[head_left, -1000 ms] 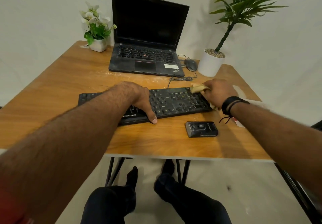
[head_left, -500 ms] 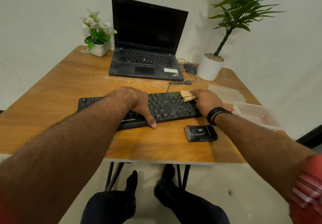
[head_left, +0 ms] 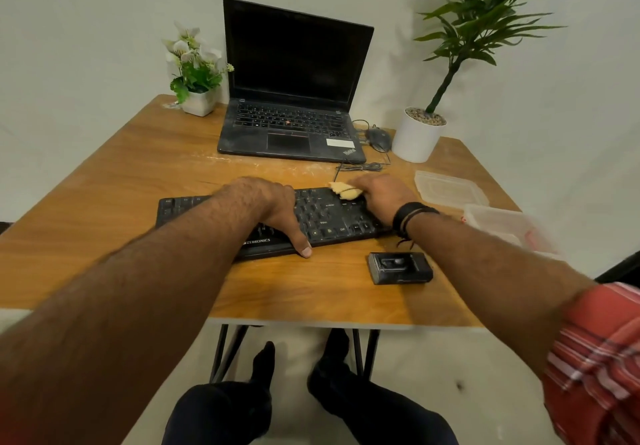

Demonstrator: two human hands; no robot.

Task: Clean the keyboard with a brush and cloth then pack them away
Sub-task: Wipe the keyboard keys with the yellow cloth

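Observation:
A black keyboard (head_left: pixel 325 217) lies across the middle of the wooden table (head_left: pixel 121 181). My left hand (head_left: pixel 273 209) rests flat on its middle, thumb hooked over the front edge, pinning it down. My right hand (head_left: pixel 384 198) is on the keyboard's right part, closed around a crumpled yellowish cloth (head_left: pixel 344 191) that sticks out from the fingers and touches the upper keys. A small black brush block (head_left: pixel 400 268) lies on the table just in front of the keyboard's right end.
An open black laptop (head_left: pixel 294 98) stands at the back, with a mouse (head_left: pixel 379 138) and cable beside it. A flower pot (head_left: pixel 195 101) sits back left, a tall potted plant (head_left: pixel 419 136) back right. A clear plastic lid (head_left: pixel 450 190) and container (head_left: pixel 509 226) lie at the right edge.
My right hand has slid the cloth leftward along the keyboard's upper right keys. The left hand has stayed on the keyboard. The camera has tilted, bringing the plastic container into view.

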